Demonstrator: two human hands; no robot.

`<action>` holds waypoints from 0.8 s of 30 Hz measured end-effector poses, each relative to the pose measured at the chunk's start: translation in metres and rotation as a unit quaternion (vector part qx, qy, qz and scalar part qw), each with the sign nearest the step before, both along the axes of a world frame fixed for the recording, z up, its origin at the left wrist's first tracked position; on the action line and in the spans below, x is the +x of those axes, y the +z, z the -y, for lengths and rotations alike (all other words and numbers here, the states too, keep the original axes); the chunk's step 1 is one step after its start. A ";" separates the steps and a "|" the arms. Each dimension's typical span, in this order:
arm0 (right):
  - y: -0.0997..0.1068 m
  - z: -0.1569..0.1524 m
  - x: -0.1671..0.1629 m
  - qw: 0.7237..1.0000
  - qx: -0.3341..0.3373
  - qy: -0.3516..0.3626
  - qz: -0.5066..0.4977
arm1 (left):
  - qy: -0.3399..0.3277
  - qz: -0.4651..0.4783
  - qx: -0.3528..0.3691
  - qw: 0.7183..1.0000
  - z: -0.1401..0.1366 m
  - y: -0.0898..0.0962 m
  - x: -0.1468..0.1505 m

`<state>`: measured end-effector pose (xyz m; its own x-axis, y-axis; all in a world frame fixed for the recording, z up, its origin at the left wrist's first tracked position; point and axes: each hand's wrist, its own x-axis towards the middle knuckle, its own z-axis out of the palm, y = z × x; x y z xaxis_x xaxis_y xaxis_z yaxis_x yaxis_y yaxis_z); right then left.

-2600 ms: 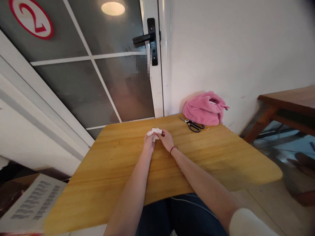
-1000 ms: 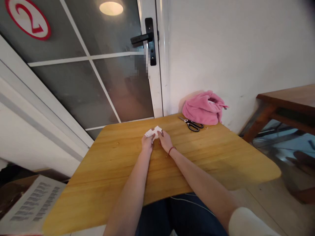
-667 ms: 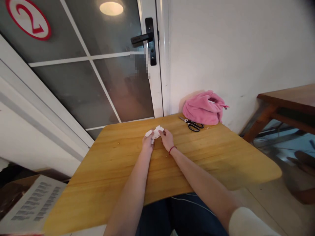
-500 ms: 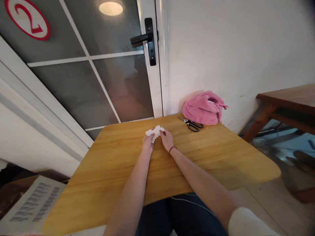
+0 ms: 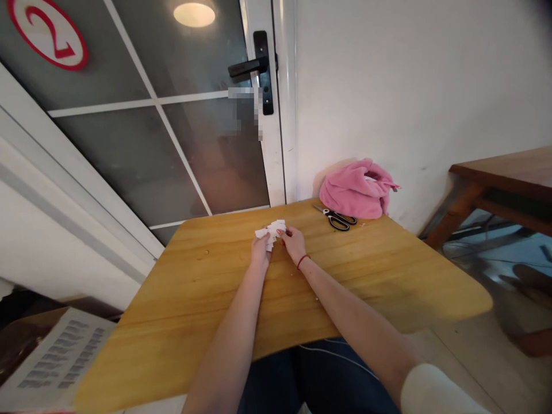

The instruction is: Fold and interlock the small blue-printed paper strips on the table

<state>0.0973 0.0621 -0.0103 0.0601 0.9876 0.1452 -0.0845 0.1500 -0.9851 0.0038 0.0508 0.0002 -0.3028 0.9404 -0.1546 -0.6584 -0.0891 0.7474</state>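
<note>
A small piece of white paper (image 5: 273,229) with jagged, stepped edges is held up just above the far middle of the wooden table (image 5: 185,299). My left hand (image 5: 260,249) grips its left and lower part, the thumb lying on top. At the paper's right end, the fingers of my right hand (image 5: 294,242) pinch it; a red band circles that wrist. The fingers under the paper are hidden. Black-handled scissors (image 5: 338,220) lie to the right of my hands, blades pointing toward the wall.
Behind the scissors a pink plush bag (image 5: 357,187) rests against the wall. Tiny scraps dot the tabletop. A framed glass door (image 5: 207,155) with a black handle (image 5: 264,72) stands beyond the table. A brown table (image 5: 509,172) is at right, a printed carton (image 5: 56,356) at lower left.
The white paper has shifted shape between my hands, its right part now angled differently. My right hand has turned slightly and its fingers have curled in; the left has barely moved.
</note>
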 end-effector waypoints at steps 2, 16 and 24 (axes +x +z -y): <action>-0.001 -0.002 -0.002 1.000 0.000 0.021 -0.021 | 0.012 -0.004 0.013 1.000 0.000 0.000 0.000; 0.001 0.005 -0.006 0.994 -0.037 0.043 -0.095 | 0.025 -0.157 0.020 0.987 0.001 -0.009 -0.003; 0.002 0.005 -0.009 0.991 -0.029 0.060 -0.113 | 0.018 0.036 -0.024 0.999 -0.004 -0.002 -0.003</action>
<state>0.0881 0.0572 -0.0084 -0.0340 0.9959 0.0833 -0.3184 0.0682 -0.9455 0.0010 0.0551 -0.0022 -0.3229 0.9200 -0.2218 -0.7073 -0.0789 0.7025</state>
